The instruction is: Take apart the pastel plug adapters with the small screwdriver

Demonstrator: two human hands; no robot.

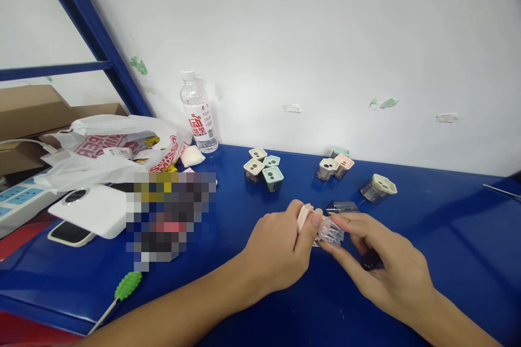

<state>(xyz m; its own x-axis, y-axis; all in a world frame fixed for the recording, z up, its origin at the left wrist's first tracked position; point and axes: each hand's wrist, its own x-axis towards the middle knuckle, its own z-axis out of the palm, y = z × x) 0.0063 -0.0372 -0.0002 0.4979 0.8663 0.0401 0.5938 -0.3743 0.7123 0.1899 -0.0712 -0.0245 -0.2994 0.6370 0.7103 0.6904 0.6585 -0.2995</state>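
Head view, left hand (280,252): fingers and thumb are clamped on the pink cap (304,217) end of a small sharpener (325,229), held just above the blue table (448,238).
Head view, right hand (385,265): thumb and forefinger pinch the clear body of the same sharpener from the other side; the remaining fingers curl around something small and dark (369,261) — too hidden to identify.
Sharpener: it sits between the 2 hands, near the table's middle, with cap and clear body touching.
Slip risk: both grips are fingertip-only on smooth plastic, so a sideways pull could, I judge, pop 1 half free and send it onto the table.
Crowded palm: the dark piece tucked under the right fingers looks loosely kept — opening that hand to regrip could drop it.
Near neighbour: a dark clear box (341,207) lies just behind the hands; a jerk backward could knock it.
Farther parts: a group of 4 finished sharpeners (264,168), a group of 3 (336,165) and a single one (378,188) stand near the wall, well apart from the hands, so little threat there.
Left clutter: a bottle (198,114), a plastic bag (114,146) and a white device (91,210) sit beside the left forearm's path — a wide elbow swing could nudge them.
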